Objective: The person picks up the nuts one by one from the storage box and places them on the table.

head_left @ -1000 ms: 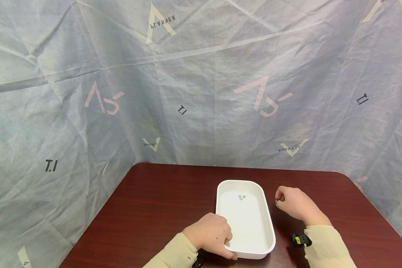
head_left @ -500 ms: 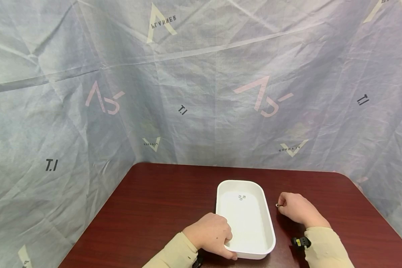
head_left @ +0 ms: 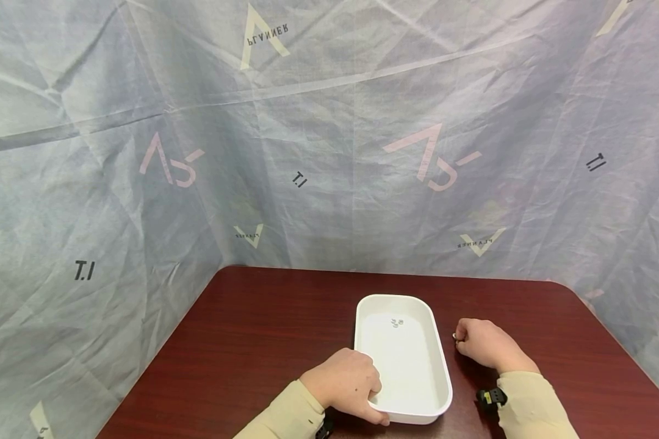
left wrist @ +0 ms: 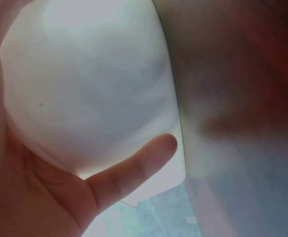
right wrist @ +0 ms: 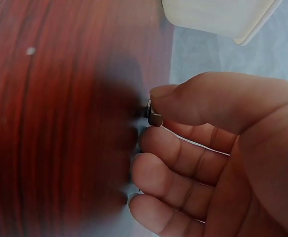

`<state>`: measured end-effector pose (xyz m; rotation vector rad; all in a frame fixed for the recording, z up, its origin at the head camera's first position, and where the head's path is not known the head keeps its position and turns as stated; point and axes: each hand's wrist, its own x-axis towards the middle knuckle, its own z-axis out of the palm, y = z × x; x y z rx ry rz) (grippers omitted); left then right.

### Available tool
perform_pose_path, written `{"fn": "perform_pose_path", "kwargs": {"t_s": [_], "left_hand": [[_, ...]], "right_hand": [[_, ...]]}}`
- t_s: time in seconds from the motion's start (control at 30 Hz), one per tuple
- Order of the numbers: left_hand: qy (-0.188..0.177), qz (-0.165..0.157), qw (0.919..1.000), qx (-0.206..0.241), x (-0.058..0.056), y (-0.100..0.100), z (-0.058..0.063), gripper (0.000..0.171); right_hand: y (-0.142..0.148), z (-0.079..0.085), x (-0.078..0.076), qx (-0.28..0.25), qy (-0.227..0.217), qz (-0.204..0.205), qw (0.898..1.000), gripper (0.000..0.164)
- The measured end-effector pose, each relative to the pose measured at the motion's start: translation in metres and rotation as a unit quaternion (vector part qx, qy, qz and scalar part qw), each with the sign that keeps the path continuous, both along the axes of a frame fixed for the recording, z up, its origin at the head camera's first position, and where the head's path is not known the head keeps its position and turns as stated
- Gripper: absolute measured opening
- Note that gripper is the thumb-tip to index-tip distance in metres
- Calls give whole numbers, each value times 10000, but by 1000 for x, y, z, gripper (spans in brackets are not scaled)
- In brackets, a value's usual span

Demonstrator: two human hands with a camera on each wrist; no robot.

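A white rectangular tray (head_left: 401, 372) with rounded corners stands on the table. My left hand (head_left: 345, 385) grips its near left corner, fingers over the rim and thumb (left wrist: 134, 173) along the outer wall. At the far end inside the tray lie three small silvery pieces (head_left: 396, 322). To the right of the tray, my right hand (head_left: 484, 342) pinches a small shiny metal piece (right wrist: 155, 119) between thumb and index finger, low over the table. In the head view this piece looks ring-like; the fingers cover part of it, and I cannot tell its exact kind.
The dark red wood-grained table (head_left: 274, 329) reaches back to grey printed cloth (head_left: 329, 201), which hangs behind it and along the sides. Both wrists carry black straps, the right one (head_left: 491, 398) with a yellow mark.
My right hand has come slightly nearer to me and lower beside the tray, and the metal piece now shows at its fingertips. The left hand and tray have stayed still.
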<state>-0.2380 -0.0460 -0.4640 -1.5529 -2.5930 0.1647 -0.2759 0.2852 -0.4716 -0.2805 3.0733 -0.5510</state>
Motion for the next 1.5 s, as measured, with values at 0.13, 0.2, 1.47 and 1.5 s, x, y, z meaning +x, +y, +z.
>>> {"fn": "perform_pose_path", "kwargs": {"t_s": [0.13,0.2,1.47,1.5], "left_hand": [[-60,-18,10000,8,-1,0,0,59],[-116,-9,9999,4,-1,-1,0,59],[-221,-2,9998,22,-3,0,-1,59],[-246,-5,9997,21,-3,0,-2,59]], "right_hand": [[-1,1,0,11,13,7,10000,11],[-2,0,-1,29,7,7,10000,11],[-23,44,15,-138,104,51,9998,14],[-24,46,16,-150,112,58,9998,14]]}}
